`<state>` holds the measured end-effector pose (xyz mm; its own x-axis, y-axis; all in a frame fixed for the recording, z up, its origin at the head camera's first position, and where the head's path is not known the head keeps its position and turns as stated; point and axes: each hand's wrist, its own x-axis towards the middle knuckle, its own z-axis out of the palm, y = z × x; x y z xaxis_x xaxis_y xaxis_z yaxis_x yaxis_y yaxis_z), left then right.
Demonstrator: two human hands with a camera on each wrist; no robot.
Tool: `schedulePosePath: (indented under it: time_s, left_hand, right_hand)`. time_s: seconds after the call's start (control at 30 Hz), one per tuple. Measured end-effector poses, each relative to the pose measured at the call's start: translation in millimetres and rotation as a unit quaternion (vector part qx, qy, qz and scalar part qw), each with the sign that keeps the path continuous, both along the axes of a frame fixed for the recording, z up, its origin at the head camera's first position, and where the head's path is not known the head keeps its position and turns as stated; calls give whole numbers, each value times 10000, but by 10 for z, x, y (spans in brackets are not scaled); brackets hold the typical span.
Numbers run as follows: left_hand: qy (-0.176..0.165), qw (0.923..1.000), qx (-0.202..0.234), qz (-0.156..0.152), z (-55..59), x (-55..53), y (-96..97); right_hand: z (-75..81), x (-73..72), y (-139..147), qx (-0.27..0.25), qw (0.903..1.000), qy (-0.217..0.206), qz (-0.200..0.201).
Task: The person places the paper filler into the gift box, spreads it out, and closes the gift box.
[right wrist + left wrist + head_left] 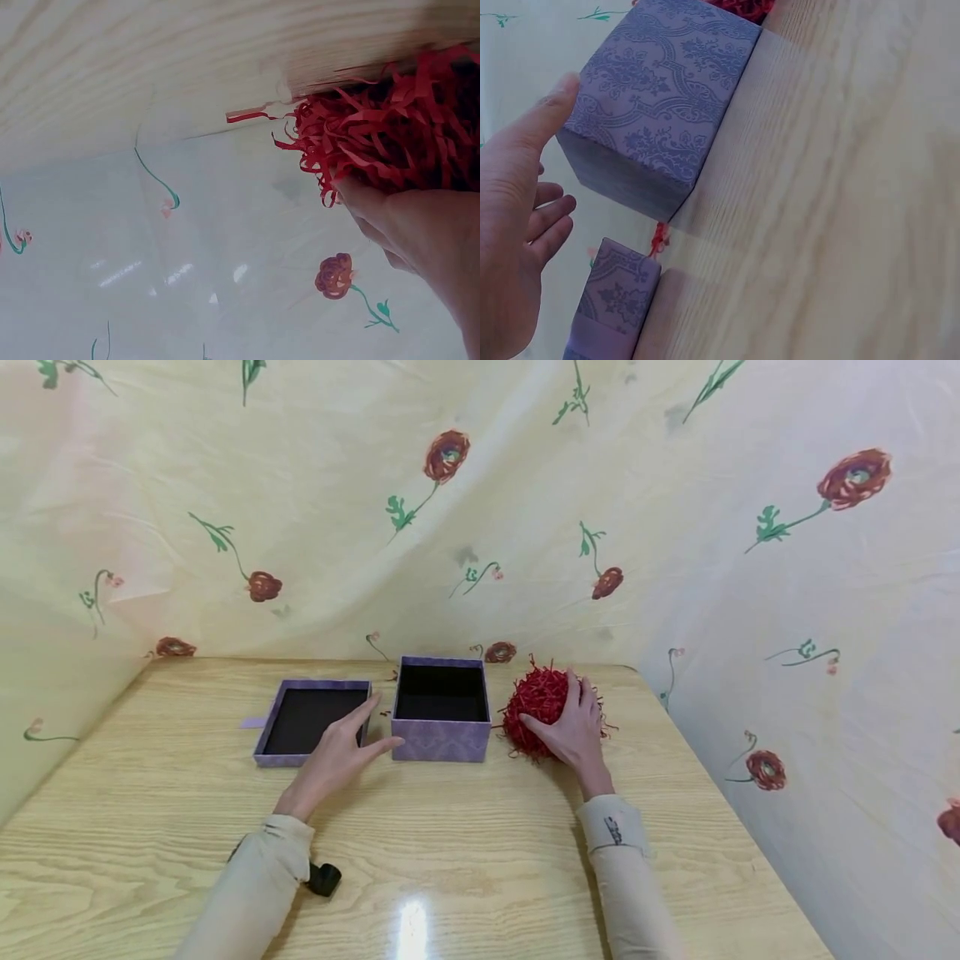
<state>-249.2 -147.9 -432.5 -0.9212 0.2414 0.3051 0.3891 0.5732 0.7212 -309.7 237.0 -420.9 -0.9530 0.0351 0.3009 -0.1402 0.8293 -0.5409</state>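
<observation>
A heap of red shredded paper (538, 700) lies on the table at the right. My right hand (573, 729) holds it from above, thumb on the near left side and fingers over the right. In the right wrist view, strands of the red shredded paper (375, 131) stick out beyond the right hand (420, 225). A purple patterned box (441, 741) with a black inside stands open-topped in the middle. Between it and the shallow purple lid (311, 760) hovers my left hand (341, 752), thumb and fingers spread, holding nothing. The box (656, 90) is beside that thumb in the left wrist view.
A small black object (324, 879) lies on the wooden table (465, 843), partly hidden by the left sleeve (258, 877). Flowered cloth (337, 510) hangs behind and along the sides. Loose red scraps lie between lid and box.
</observation>
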Motion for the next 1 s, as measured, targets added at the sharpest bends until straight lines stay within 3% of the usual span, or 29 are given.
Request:
schedulePosePath:
  time_s: [0.3,0.63,1.0]
  left_hand:
    - [-12,9999,135,72,-48,-97,103]
    - [-166,9995,279,7,-34,-150,156]
    - [10,9993,372,-51,-11,-162,190]
  right_hand:
    - [-59,-30,36,110,9991,-411,-21]
    - [-82,-55,45,204,9981,-580,-21]
    - [-64,-73,72,132,9974,-712,62]
